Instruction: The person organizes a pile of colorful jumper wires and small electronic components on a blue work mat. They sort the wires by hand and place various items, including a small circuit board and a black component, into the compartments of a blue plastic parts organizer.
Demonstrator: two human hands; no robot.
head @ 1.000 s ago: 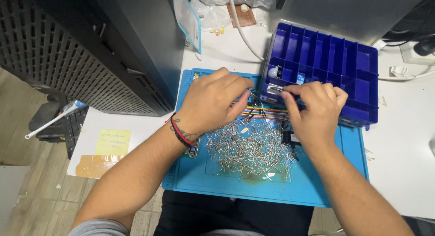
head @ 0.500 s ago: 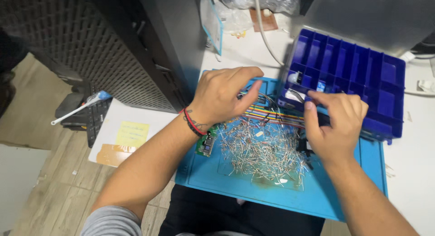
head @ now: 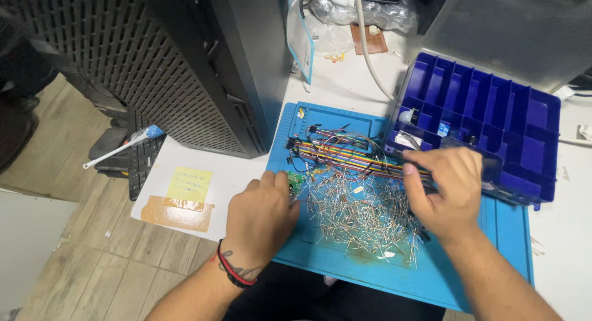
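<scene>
My left hand (head: 262, 219) lies palm down on the left edge of the blue work mat (head: 345, 268), its fingertips curled on a small green circuit board (head: 295, 180) that is mostly hidden under them. My right hand (head: 445, 190) pinches the right end of a rainbow ribbon of jumper wires (head: 345, 156) that stretches left across the mat. Between the hands spreads a pile of several small wire-legged components (head: 361, 215). Just beyond my right hand sits an open dark-blue compartment box (head: 493, 111) holding a few small parts.
A black computer tower (head: 203, 68) stands to the left of the mat. Beside it lie a keyboard (head: 140, 164), a white brush (head: 117, 147), a yellow sticky note (head: 185, 184) and brown tape (head: 177, 215). Plastic bags (head: 361, 12) and a white cable (head: 365, 49) are at the back.
My left hand has let go of the wires and dropped back to the mat's left edge, onto the green board. My right hand has stayed at the ribbon's right end. The view has shifted left.
</scene>
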